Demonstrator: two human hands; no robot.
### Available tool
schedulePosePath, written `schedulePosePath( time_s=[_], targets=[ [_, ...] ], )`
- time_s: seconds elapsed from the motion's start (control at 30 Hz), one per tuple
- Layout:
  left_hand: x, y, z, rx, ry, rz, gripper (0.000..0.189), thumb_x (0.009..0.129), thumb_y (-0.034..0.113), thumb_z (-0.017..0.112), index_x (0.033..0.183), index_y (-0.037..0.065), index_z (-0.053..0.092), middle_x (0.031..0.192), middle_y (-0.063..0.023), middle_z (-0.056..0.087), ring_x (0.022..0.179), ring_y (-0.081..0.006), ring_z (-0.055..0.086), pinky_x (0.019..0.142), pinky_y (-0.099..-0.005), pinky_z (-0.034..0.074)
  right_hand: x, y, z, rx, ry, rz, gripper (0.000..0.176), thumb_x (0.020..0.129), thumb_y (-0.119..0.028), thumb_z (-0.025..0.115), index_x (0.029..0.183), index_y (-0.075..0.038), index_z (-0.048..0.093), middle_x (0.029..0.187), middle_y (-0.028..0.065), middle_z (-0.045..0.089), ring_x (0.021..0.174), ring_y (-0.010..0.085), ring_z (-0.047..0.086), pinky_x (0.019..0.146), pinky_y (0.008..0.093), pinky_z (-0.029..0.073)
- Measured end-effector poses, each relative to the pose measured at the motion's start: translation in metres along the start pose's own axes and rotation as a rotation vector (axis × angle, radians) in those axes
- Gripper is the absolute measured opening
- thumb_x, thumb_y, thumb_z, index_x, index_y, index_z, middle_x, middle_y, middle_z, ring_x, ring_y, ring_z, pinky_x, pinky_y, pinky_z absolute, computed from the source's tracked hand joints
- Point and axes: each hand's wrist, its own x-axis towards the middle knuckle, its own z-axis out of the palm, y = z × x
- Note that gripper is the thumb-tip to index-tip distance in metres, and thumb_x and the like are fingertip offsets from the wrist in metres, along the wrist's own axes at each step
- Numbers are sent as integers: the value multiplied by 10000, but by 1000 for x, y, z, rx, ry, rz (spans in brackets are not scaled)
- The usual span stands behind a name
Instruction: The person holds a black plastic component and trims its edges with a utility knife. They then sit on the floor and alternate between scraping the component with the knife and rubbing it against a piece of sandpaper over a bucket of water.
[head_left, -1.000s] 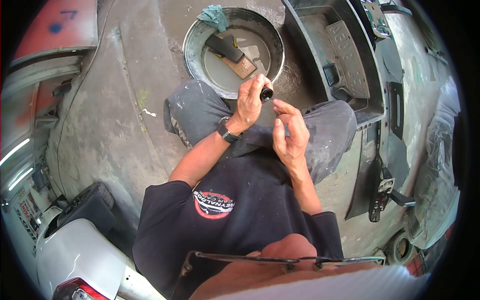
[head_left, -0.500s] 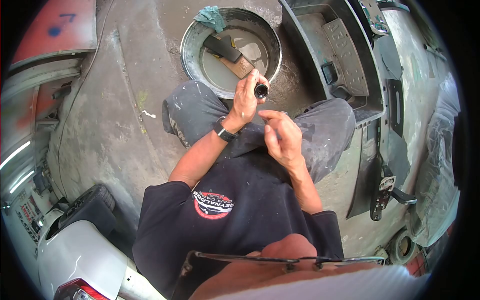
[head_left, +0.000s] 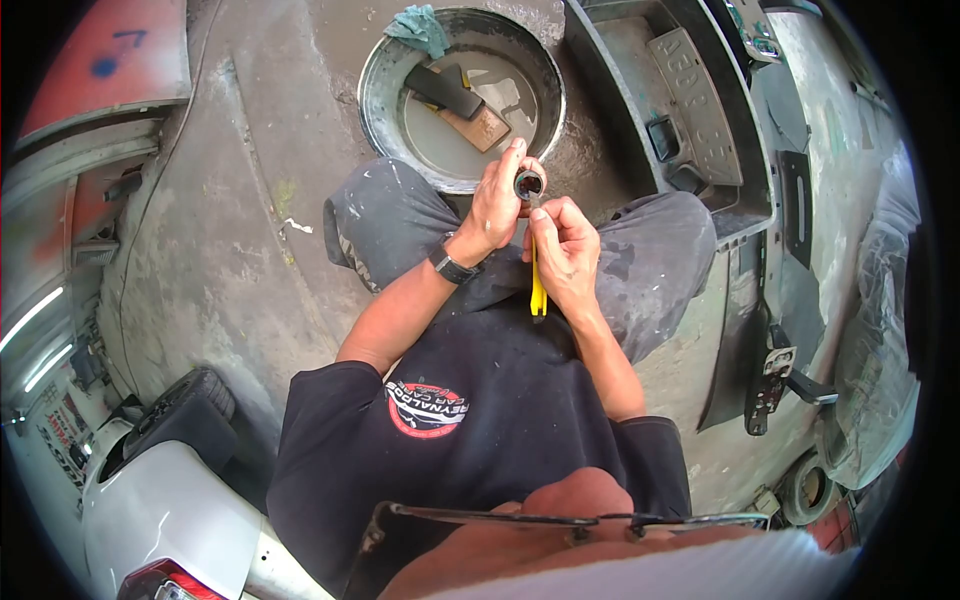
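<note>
My left hand (head_left: pixel 497 203) is closed around a short dark tube (head_left: pixel 529 184), its round open end facing up toward me. In my right hand (head_left: pixel 568 250) is a slim yellow utility knife (head_left: pixel 539 290), gripped between thumb and fingers with the handle's end pointing back toward my shirt. The knife's tip meets the near rim of the tube. Both hands are above my lap, between my bent knees. Beyond them stands a round basin (head_left: pixel 376 126) of murky water. A black block (head_left: pixel 446 91) and a brown block (head_left: pixel 487 130) lie in it, and a teal cloth (head_left: pixel 419 31) hangs over its rim.
A big dark plastic vehicle part (head_left: pixel 612 98) with raised lettering lies right of the basin. Farther right are a black bracket (head_left: pixel 770 375) and clear plastic sheeting (head_left: pixel 872 330). A cable (head_left: pixel 150 215) runs along the floor at left. A white car panel (head_left: pixel 170 515) is at lower left.
My right hand has come up to the tube, its fingers closing in, and the yellow knife now shows in it. The tube has shifted slightly right in my left hand.
</note>
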Motion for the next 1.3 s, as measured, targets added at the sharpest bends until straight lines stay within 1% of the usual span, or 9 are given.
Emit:
schedulePosePath(
  time_s=[0.27, 0.47, 0.6, 0.77, 0.9, 0.97, 1.07, 1.17, 1.3],
  targets=[
    [-3, 7, 1, 101, -1, 27, 564, 1070, 440, 326, 727, 58, 558, 658, -10, 515, 590, -75, 440, 543, -231, 338, -2, 0, -1, 6, -13, 15, 171, 1022, -127, 552, 875, -40, 550, 655, 2, 576, 534, 63, 518, 505, 212, 429],
    [-1, -1, 1, 231, 22, 154, 556, 1073, 425, 320, 725, 60, 551, 659, -5, 511, 591, -73, 439, 545, -230, 342, -4, 2, 0, -29, 4, 0, 156, 1014, -110, 559, 873, -43, 552, 653, -6, 573, 529, 56, 512, 497, 206, 421],
    [-1, -1, 2, 195, 47, 90, 552, 1074, 421, 318, 724, 61, 548, 662, -2, 505, 593, -75, 433, 546, -232, 340, -5, 7, 4, -23, 87, -13, 145, 954, -43, 604, 814, -27, 568, 632, -49, 489, 526, 17, 444, 481, 214, 353],
    [-2, 4, 0, 126, 17, 1, 547, 1076, 413, 318, 718, 65, 543, 663, 4, 491, 600, -75, 409, 553, -239, 333, -5, 11, 4, -115, 137, -73, 129, 924, -23, 616, 806, -7, 568, 656, -38, 449, 567, 27, 377, 503, 235, 319],
    [-3, 2, 4, 248, 78, 85, 567, 1078, 417, 289, 704, 62, 528, 658, 6, 477, 605, -88, 391, 574, -255, 336, -4, 17, 3, -177, 141, -71, 132, 945, -43, 597, 820, -13, 566, 648, -33, 487, 539, 36, 417, 494, 227, 349],
    [-4, 1, 6, 404, 99, 223, 579, 1078, 421, 273, 698, 61, 520, 654, 6, 472, 606, -97, 389, 585, -264, 339, -3, 1, 6, 15, 73, 72, 156, 990, -110, 565, 854, -34, 556, 643, -9, 533, 512, 62, 482, 472, 221, 396],
    [-7, 7, 9, 358, 79, 161, 597, 1078, 428, 241, 696, 59, 515, 643, 6, 462, 605, -106, 390, 594, -271, 341, -1, -6, 7, 181, 18, 177, 186, 1015, -160, 536, 869, -44, 546, 637, 22, 558, 485, 94, 512, 458, 227, 427],
    [-5, 0, 7, 389, 128, 201, 609, 1077, 435, 224, 694, 62, 515, 633, 7, 457, 602, -107, 393, 597, -276, 348, 1, -9, 10, 275, 14, 218, 203, 1015, -162, 527, 851, -44, 547, 632, 36, 565, 472, 101, 512, 456, 234, 427],
    [-7, 3, 3, 379, 115, 145, 641, 1081, 451, 230, 742, 23, 566, 647, -42, 515, 573, -140, 445, 589, -310, 399, 5, -11, 11, 364, -24, 282, 224, 1017, -168, 528, 830, -46, 542, 636, 41, 575, 471, 103, 518, 457, 236, 428]
  ],
)
